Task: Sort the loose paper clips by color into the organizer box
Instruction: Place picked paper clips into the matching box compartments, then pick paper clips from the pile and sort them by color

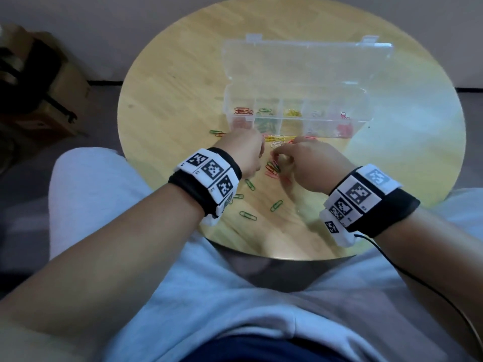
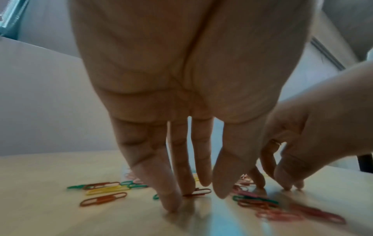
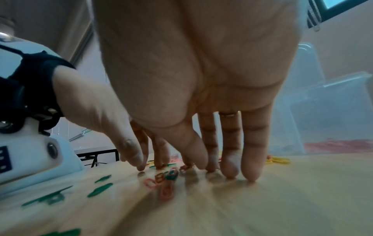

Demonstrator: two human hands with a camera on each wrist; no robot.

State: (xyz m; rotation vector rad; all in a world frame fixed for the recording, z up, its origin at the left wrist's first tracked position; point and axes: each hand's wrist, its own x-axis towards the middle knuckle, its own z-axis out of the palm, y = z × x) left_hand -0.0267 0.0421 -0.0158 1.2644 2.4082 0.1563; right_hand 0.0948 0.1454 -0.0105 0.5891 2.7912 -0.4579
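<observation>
Both hands work the loose paper clips (image 1: 271, 167) on the counter (image 1: 167, 111), just before the open organizer box (image 1: 295, 116). Left hand (image 1: 243, 155) and right hand (image 1: 311, 163): fingers (image 2: 171, 196) straight, slightly spread, tips touching the counter, gripping nothing.

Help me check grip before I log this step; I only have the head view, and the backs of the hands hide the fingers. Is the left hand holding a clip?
Observer: No. The left wrist view shows the left hand with straight fingers, tips on the table, and an orange clip lying beside one fingertip.
Operator: And the right hand?
Observer: In the right wrist view the right hand also points straight down, tips on the table, with nothing visibly pinched.
Operator: Any clips near it?
Observer: A small mixed cluster lies near its thumb.
</observation>
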